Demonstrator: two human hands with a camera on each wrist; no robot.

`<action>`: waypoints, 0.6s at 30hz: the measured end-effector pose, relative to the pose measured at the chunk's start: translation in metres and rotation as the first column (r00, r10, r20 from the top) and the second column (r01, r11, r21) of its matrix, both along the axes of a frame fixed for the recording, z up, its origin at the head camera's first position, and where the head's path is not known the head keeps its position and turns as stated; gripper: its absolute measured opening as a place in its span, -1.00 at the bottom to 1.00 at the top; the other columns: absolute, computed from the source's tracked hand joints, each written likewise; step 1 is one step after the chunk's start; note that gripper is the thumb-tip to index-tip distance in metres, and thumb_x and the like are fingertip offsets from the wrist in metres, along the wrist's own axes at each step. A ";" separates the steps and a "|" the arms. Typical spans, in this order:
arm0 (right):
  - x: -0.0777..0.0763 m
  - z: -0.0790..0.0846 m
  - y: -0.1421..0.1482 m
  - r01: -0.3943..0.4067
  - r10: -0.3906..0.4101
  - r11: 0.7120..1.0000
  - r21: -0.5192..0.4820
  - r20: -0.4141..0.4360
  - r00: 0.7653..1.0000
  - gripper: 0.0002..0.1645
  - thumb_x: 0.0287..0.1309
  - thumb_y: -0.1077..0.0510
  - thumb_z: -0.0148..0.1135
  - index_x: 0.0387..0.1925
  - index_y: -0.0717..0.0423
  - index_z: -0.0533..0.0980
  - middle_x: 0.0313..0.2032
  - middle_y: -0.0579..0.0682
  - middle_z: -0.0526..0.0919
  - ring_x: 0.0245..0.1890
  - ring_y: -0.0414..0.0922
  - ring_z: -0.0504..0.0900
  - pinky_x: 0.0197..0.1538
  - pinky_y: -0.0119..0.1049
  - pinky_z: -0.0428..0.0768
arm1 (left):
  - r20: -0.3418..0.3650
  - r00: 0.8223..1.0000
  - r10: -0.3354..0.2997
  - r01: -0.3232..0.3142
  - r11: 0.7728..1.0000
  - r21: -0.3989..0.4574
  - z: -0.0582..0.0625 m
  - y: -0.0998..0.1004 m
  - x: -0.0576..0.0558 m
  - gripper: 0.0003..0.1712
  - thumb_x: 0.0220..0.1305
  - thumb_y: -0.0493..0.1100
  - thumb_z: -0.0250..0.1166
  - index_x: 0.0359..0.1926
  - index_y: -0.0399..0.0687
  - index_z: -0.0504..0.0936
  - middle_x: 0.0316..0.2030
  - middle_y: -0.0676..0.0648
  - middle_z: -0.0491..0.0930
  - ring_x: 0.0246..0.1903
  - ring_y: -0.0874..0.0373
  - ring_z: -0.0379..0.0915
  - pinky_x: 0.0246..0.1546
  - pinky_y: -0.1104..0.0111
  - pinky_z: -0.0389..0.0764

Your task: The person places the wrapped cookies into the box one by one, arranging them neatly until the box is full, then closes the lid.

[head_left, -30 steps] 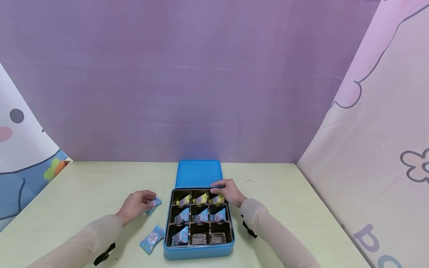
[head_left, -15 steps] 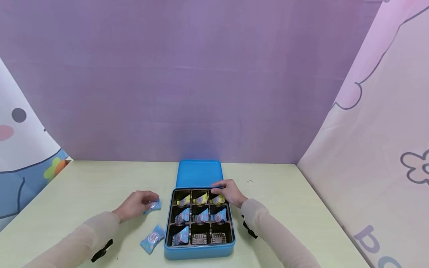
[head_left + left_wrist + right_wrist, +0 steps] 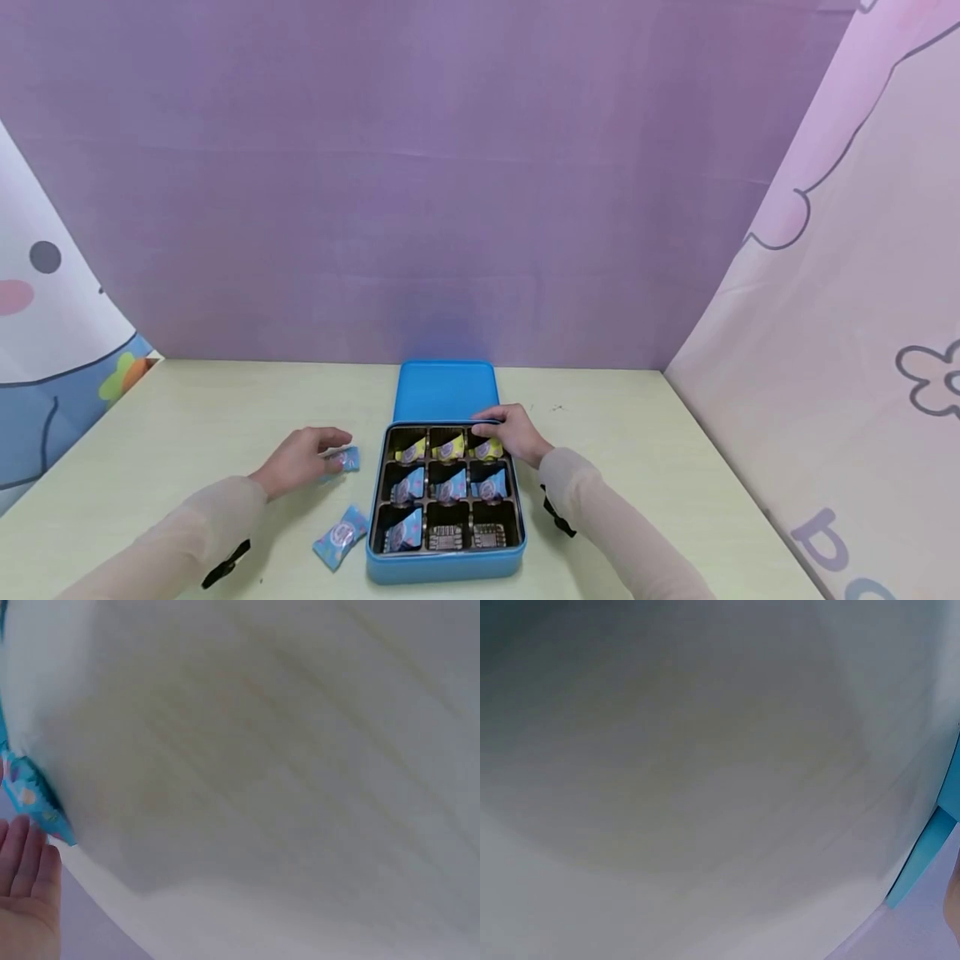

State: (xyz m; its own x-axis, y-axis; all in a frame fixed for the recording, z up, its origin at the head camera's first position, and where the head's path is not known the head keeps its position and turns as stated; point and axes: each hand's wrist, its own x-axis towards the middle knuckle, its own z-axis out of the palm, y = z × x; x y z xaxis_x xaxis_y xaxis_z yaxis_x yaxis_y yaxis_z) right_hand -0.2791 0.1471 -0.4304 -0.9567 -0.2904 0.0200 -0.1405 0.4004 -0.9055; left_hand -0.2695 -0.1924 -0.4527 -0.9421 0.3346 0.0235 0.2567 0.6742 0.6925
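Blue packet (image 3: 348,458) lies on the table (image 3: 225,408) just right of the left hand (image 3: 302,457), at its fingertips; the thumb hides its left part; long axis runs mostly left to right, left end slightly nearer; left hand is clearly the nearer one, right hand (image 3: 517,431) being across the blue box (image 3: 442,570); left fingers straight and side by side, thumb apart from them, packet in the gap between; no firm pinch shows, exact contact too small to tell; packet is left of the box, well apart from it.

Right hand holds the box at its far right corner, fingers on the far side of the rim, thumb over the near side; how hard it grips, cannot tell.

Box stands open, three by three compartments; far row has three yellow packets (image 3: 448,448), middle row three light-blue packets (image 3: 452,485); near row has one packet at left (image 3: 405,530), while its middle and right compartments show only patterned floor; blue lid (image 3: 446,390) lies at the far side of the box; second loose packet (image 3: 341,537) just left of the box's near end, set diagonally, right end farther; touching the wall or not, cannot tell.
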 end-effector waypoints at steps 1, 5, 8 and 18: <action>0.000 0.000 0.000 -0.001 0.001 1.000 -0.004 0.001 1.000 -0.67 0.16 0.20 0.18 -0.04 0.23 0.56 0.02 0.14 0.56 0.11 0.10 0.46 0.06 -0.10 0.54 | -0.005 1.000 0.010 -0.010 1.000 -0.011 -0.001 0.001 0.000 -0.51 -0.02 -0.34 0.36 0.02 -0.32 0.53 -0.01 -0.28 0.55 0.03 -0.21 0.44 0.05 0.03 0.47; 0.000 0.000 0.001 0.003 -0.003 1.000 -0.006 -0.001 1.000 -0.67 0.16 0.19 0.18 -0.04 0.23 0.56 0.02 0.14 0.56 0.11 0.11 0.46 0.06 -0.10 0.54 | -0.058 0.998 0.002 -0.005 0.998 -0.065 -0.004 0.002 -0.001 -0.45 -0.12 -0.30 0.44 -0.02 -0.34 0.55 -0.07 -0.27 0.58 -0.06 -0.14 0.51 -0.01 0.07 0.52; -0.001 0.000 0.000 0.007 -0.007 1.000 0.000 -0.003 1.000 -0.68 0.16 0.19 0.18 -0.05 0.20 0.57 0.01 0.13 0.57 0.11 0.10 0.46 0.06 -0.10 0.54 | -0.079 0.997 0.000 -0.007 0.996 -0.085 -0.006 0.003 -0.002 -0.46 -0.13 -0.30 0.44 -0.04 -0.34 0.56 -0.10 -0.26 0.60 -0.09 -0.11 0.53 -0.04 0.09 0.54; -0.002 0.001 0.002 0.008 -0.008 1.000 0.002 0.002 1.000 -0.67 0.16 0.19 0.18 -0.04 0.21 0.56 0.02 0.12 0.57 0.12 0.10 0.46 0.07 -0.08 0.53 | -0.129 0.992 0.016 -0.031 0.992 -0.120 -0.007 0.006 -0.001 -0.52 -0.12 -0.30 0.43 -0.07 -0.30 0.59 -0.13 -0.21 0.63 -0.12 -0.07 0.55 -0.06 0.09 0.54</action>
State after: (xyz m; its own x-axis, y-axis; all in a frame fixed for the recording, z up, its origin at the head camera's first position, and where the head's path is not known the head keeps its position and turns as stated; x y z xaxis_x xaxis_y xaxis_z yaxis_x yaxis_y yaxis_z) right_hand -0.2808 0.1489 -0.4297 -0.9589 -0.2831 0.0181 -0.1360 0.4029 -0.9051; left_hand -0.2708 -0.1862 -0.4594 -0.9416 0.3202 0.1045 0.3209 0.7585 0.5672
